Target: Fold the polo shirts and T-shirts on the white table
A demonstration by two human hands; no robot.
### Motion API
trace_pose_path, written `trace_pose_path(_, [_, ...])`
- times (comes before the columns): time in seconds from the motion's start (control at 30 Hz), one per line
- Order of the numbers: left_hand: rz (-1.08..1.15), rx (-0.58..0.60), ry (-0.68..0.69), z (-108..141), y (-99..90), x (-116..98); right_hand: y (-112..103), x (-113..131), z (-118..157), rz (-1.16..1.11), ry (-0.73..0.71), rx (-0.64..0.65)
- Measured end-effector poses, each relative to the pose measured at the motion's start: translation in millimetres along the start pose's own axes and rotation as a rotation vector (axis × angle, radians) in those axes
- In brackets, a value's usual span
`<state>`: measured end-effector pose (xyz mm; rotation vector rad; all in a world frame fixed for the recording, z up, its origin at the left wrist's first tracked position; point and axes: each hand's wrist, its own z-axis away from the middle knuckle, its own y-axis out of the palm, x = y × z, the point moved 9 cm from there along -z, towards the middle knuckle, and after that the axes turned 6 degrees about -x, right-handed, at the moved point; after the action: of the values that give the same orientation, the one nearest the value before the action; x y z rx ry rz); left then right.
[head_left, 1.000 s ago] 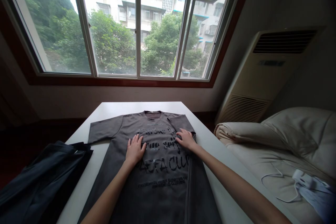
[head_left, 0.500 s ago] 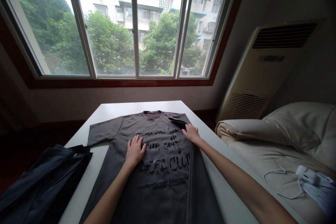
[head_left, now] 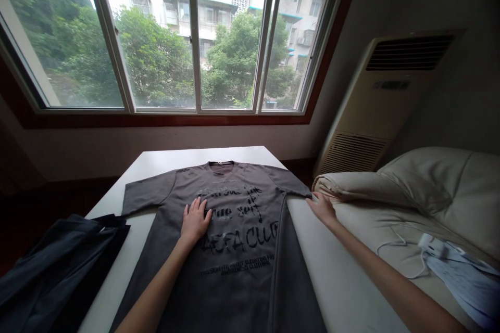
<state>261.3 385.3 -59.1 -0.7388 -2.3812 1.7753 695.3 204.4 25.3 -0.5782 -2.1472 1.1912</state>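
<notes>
A dark grey T-shirt (head_left: 234, 239) with black lettering lies spread on a white table (head_left: 336, 270), its collar toward the window. My left hand (head_left: 196, 221) rests flat on the chest of the shirt, fingers stretched over the print's left side. At the table's right edge, my right hand (head_left: 323, 208) pinches the hem corner of the right sleeve, which extends out sideways. A long fold runs down the right side of the shirt's body. The left sleeve lies out flat on the table.
Dark folded clothing (head_left: 58, 265) lies at the table's left edge. To the right stands a cream sofa (head_left: 414, 208) with a white power strip (head_left: 433, 244), cable and light blue cloth on it. A floor air conditioner (head_left: 383, 99) stands behind, beside the window.
My right hand has moved right, drawing the folded-over right sleeve outward until it lies extended. My left hand stays on the shirt's chest. The view has shifted slightly.
</notes>
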Motion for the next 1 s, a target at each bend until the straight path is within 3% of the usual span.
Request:
trace_pose_path(0.03, [-0.001,-0.001,0.001,0.0,0.1,-0.1,-1.3,16.1,22.3,-0.045,-0.071,0.033])
trace_pose_path(0.1, [-0.004,0.002,0.001,0.0,0.8,0.1,-12.1,71.0,83.9,-0.274,-0.414,0.150])
trace_pose_path(0.2, [-0.010,0.009,0.003,0.3,2.0,0.4,-39.1,134.4,188.9,-0.504,-0.770,0.420])
trace_pose_path(0.27, [-0.015,0.009,0.008,0.7,1.6,0.2,-53.4,158.7,243.5,-0.593,-0.914,0.605])
trace_pose_path(0.37, [-0.023,0.010,0.011,1.4,0.3,-0.3,-57.9,165.5,277.1,-0.604,-0.956,0.708])
trace_pose_path(0.6, [-0.024,0.009,0.015,1.3,2.3,1.0,-35.8,134.0,272.9,-0.524,-0.881,0.653])
trace_pose_path(0.7, [-0.020,0.003,0.019,1.0,2.8,1.5,-41.4,122.0,260.7,-0.562,-0.814,0.595])
trace_pose_path(0.77, [-0.019,0.000,0.019,1.2,2.1,1.3,-51.6,103.9,244.1,-0.629,-0.690,0.540])
trace_pose_path(0.87, [-0.017,0.005,0.014,1.6,1.4,1.1,-70.1,46.6,214.6,-0.749,-0.400,0.413])
trace_pose_path(1.0, [-0.010,0.011,0.013,1.6,1.4,0.9,-81.1,-76.3,198.8,-0.760,0.079,0.259])
